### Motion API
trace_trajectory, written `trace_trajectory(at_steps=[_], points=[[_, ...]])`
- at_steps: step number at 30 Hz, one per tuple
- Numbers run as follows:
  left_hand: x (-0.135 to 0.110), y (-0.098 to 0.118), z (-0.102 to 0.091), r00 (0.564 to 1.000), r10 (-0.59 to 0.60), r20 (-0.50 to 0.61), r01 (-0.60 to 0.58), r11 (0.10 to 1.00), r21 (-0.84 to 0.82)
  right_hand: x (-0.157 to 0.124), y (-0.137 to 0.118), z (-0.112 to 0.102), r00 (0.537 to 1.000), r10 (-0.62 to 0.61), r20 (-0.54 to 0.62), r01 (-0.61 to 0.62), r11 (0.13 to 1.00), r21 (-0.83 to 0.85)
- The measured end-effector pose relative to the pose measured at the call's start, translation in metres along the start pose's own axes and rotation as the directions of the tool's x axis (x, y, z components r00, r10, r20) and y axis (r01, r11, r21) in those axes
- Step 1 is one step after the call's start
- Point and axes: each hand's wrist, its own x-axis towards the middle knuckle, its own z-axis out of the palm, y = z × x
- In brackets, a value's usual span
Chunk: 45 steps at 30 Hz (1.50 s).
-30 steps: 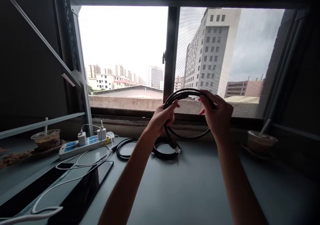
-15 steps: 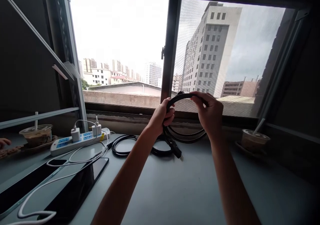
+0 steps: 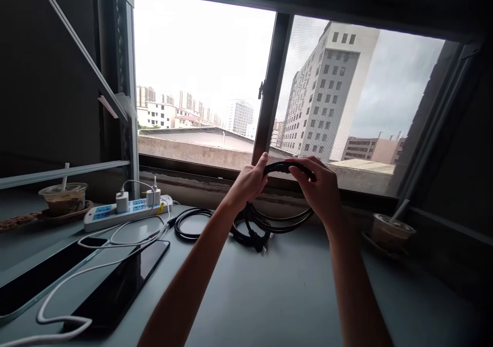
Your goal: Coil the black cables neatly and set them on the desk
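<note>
Between my two hands hangs a black power cable (image 3: 283,229), wound into loops above the table. My left hand (image 3: 249,184) is closed around the left side of the coil, its thumb pointing up. On the upper right of the loops, my right hand (image 3: 316,185) pinches the cable between thumb and fingers. A dark plug end dangles low under my left hand. Behind my left forearm, another black coiled cable (image 3: 188,225) lies on the table; part of it is hidden.
At the left stand a white power strip (image 3: 131,211) with two chargers, a tablet (image 3: 119,290), a phone-like dark device (image 3: 46,270) and a white cord (image 3: 57,285). Iced drinks stand at left (image 3: 63,198) and right (image 3: 393,231). A window (image 3: 283,80) is behind.
My view has tilted and shifted slightly. Both hands still grip the coil, now a little lower in view; its dangling plug end has swung left. The other person's hand at far left has left view.
</note>
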Motion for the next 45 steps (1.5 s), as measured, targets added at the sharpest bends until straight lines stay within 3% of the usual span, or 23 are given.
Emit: trace_trajectory(at_steps=[5, 8, 10, 14, 17, 19, 20, 22, 25, 29, 33, 37, 43, 45], points=[[-0.008, 0.004, -0.02, 0.997, -0.003, -0.072, 0.014, 0.989, 0.144, -0.006, -0.009, 0.012, 0.968, 0.235, 0.083, -0.243, 0.965, 0.097], [-0.009, -0.002, -0.029, 0.992, -0.036, -0.121, 0.051, 0.991, 0.127, -0.009, -0.017, 0.018, 0.942, 0.298, 0.153, -0.321, 0.934, 0.16], [-0.012, -0.008, -0.032, 0.991, -0.062, -0.117, 0.072, 0.994, 0.077, -0.011, -0.022, 0.021, 0.941, 0.295, 0.164, -0.319, 0.935, 0.152], [-0.024, -0.018, -0.036, 0.993, -0.119, -0.002, 0.119, 0.992, -0.034, -0.017, -0.022, 0.028, 0.941, 0.205, 0.27, -0.247, 0.961, 0.128], [-0.03, -0.036, -0.037, 0.967, -0.228, 0.112, 0.241, 0.963, -0.123, -0.031, -0.011, 0.037, 0.932, 0.137, 0.337, -0.193, 0.971, 0.138], [-0.029, -0.056, -0.038, 0.918, -0.339, 0.205, 0.371, 0.917, -0.148, -0.046, 0.002, 0.044, 0.885, 0.227, 0.407, -0.291, 0.951, 0.102], [-0.029, -0.068, -0.038, 0.894, -0.371, 0.251, 0.415, 0.897, -0.152, -0.054, 0.009, 0.048, 0.824, 0.312, 0.473, -0.403, 0.91, 0.101], [-0.029, -0.094, -0.034, 0.882, -0.42, 0.212, 0.448, 0.889, -0.1, -0.073, 0.024, 0.055, 0.775, 0.367, 0.515, -0.478, 0.873, 0.096], [-0.034, -0.129, -0.024, 0.903, -0.407, 0.135, 0.416, 0.909, -0.04, -0.1, 0.043, 0.06, 0.71, 0.464, 0.53, -0.583, 0.809, 0.072], [-0.045, -0.17, -0.008, 0.936, -0.335, 0.106, 0.333, 0.942, 0.041, -0.126, 0.066, 0.063, 0.653, 0.61, 0.448, -0.695, 0.718, 0.035], [-0.049, -0.2, -0.001, 0.984, -0.171, 0.046, 0.167, 0.983, 0.069, -0.14, 0.078, 0.065, 0.579, 0.712, 0.396, -0.784, 0.621, 0.029], [-0.056, -0.206, 0.001, 0.987, -0.161, 0.009, 0.16, 0.983, 0.085, -0.143, 0.072, 0.064, 0.561, 0.725, 0.399, -0.804, 0.593, 0.054], [-0.066, -0.194, 0.005, 0.992, -0.108, -0.059, 0.112, 0.991, 0.077, -0.139, 0.061, 0.058, 0.482, 0.753, 0.447, -0.86, 0.505, 0.076], [-0.065, -0.191, 0.005, 0.991, -0.11, -0.078, 0.116, 0.99, 0.075, -0.141, 0.059, 0.06, 0.478, 0.755, 0.449, -0.862, 0.5, 0.077]])
